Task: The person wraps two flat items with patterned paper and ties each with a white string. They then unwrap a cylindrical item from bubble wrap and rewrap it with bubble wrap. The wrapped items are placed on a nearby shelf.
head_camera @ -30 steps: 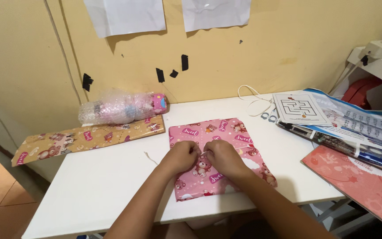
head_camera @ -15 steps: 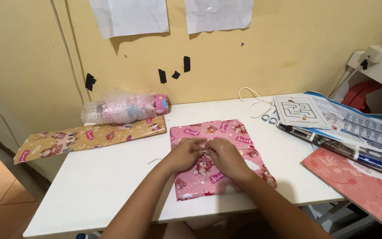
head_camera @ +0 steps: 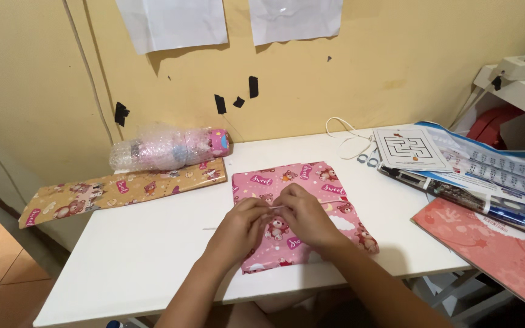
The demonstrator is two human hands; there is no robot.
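Observation:
A flat package wrapped in pink paper with teddy bears (head_camera: 311, 182) lies on the white table (head_camera: 147, 243), near its front edge. Both my hands rest on its middle. My left hand (head_camera: 241, 225) and my right hand (head_camera: 302, 212) meet fingertip to fingertip and pinch something small and pale, perhaps a strip of tape, over the paper's seam. What exactly sits between the fingers is too small to tell.
A bottle wrapped in bubble wrap (head_camera: 168, 149) lies at the back left, beside a brown strip of patterned wrapping paper (head_camera: 116, 189) overhanging the left edge. Scissors and a white cord (head_camera: 350, 143) lie at the back. Booklets (head_camera: 469, 170) and a red folder (head_camera: 493, 246) are stacked at the right.
My hands stayed on the pink package; the fingertips drew together into a pinch at its middle. The view shifted slightly.

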